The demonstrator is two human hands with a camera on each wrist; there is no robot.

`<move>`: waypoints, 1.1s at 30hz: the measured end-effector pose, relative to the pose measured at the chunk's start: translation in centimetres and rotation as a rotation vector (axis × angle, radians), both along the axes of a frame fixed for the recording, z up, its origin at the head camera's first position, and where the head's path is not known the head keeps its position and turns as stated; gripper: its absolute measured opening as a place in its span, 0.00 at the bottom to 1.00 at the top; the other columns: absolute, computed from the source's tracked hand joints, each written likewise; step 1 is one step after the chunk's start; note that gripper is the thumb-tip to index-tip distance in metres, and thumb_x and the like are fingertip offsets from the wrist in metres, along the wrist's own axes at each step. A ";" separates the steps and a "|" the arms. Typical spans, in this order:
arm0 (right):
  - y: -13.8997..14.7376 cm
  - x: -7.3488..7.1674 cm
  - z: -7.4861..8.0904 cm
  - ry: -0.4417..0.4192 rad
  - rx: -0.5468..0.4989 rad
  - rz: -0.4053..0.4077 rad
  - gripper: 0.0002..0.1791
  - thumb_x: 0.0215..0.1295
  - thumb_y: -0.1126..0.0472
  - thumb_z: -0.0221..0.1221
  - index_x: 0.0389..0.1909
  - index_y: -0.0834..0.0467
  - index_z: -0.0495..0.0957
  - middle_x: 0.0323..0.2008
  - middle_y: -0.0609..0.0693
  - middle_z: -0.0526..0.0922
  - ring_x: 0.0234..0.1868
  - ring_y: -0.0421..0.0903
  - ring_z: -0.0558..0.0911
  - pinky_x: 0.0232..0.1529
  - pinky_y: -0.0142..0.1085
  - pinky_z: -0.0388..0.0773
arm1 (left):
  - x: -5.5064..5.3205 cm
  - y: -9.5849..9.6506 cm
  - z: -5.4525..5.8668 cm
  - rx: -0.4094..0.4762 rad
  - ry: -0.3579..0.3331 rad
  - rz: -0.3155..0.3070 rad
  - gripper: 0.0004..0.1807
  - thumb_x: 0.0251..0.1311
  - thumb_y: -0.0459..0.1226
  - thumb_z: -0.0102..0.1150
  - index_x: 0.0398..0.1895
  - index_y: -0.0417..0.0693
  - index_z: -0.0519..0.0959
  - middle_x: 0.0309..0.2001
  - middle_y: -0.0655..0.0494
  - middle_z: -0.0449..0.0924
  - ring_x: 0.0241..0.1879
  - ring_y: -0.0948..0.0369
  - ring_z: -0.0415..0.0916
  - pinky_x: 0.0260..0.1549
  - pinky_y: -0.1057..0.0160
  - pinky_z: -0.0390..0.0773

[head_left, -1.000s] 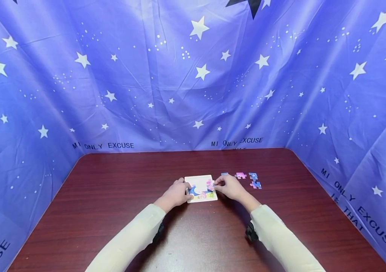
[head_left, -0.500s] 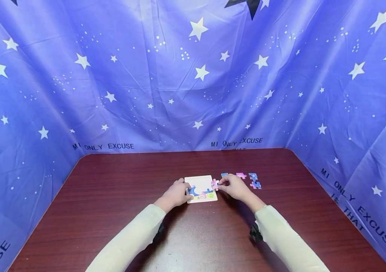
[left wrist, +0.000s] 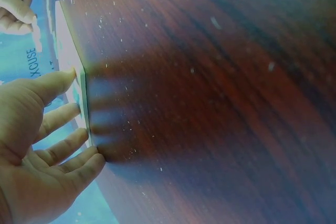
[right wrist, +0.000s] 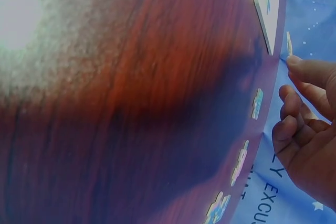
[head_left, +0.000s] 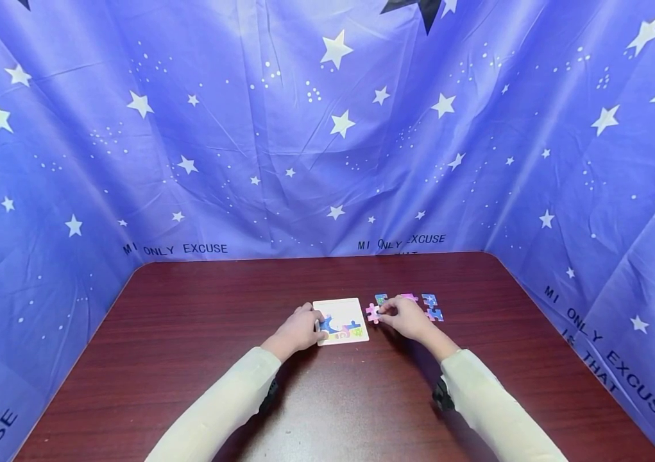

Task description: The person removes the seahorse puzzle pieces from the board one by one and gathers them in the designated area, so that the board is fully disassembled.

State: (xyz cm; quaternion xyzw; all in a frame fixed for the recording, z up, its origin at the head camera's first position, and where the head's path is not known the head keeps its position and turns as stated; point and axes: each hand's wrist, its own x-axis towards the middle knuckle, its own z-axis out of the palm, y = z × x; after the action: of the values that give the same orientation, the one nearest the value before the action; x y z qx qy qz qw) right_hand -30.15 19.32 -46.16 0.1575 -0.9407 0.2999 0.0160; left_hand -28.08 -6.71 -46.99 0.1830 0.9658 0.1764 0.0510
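Board: one, touching left grip; right grip: one piece; loose pieces: four.

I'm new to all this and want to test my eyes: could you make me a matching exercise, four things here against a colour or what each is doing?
1. Left hand
2. Right hand
3. Table
4. Cloth backdrop

A. Pinches a pink puzzle piece
B. Blue with white stars
C. Rests on the puzzle board
D. Dark reddish-brown

Pairs: 1-C, 2-A, 3-D, 4-B
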 end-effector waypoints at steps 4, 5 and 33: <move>0.2 0.1 0.0 -0.001 0.003 -0.002 0.04 0.55 0.63 0.63 0.29 0.60 0.81 0.28 0.50 0.78 0.30 0.42 0.73 0.35 0.35 0.71 | 0.0 0.0 0.0 0.003 0.001 0.003 0.19 0.55 0.46 0.63 0.46 0.44 0.79 0.44 0.50 0.73 0.46 0.54 0.71 0.49 0.57 0.72; 0.3 0.1 0.0 -0.002 0.007 -0.002 0.04 0.56 0.63 0.63 0.29 0.60 0.81 0.28 0.49 0.79 0.30 0.42 0.73 0.35 0.35 0.71 | 0.0 0.0 0.0 0.003 0.001 0.004 0.19 0.55 0.46 0.63 0.46 0.44 0.79 0.44 0.50 0.73 0.45 0.54 0.71 0.49 0.57 0.72; 2.0 0.4 -0.1 -0.020 0.019 -0.027 0.05 0.56 0.62 0.63 0.30 0.60 0.81 0.25 0.48 0.79 0.27 0.40 0.73 0.32 0.33 0.70 | 0.0 -0.1 0.1 -0.003 -0.012 0.008 0.20 0.56 0.46 0.63 0.47 0.45 0.79 0.46 0.49 0.72 0.47 0.54 0.71 0.50 0.57 0.72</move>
State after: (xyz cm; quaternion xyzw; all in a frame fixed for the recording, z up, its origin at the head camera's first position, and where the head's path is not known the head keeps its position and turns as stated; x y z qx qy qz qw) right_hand -29.75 21.32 -46.22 0.1419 -0.9457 0.2923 0.0095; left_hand -28.10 -6.78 -46.89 0.1782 0.9664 0.1764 0.0565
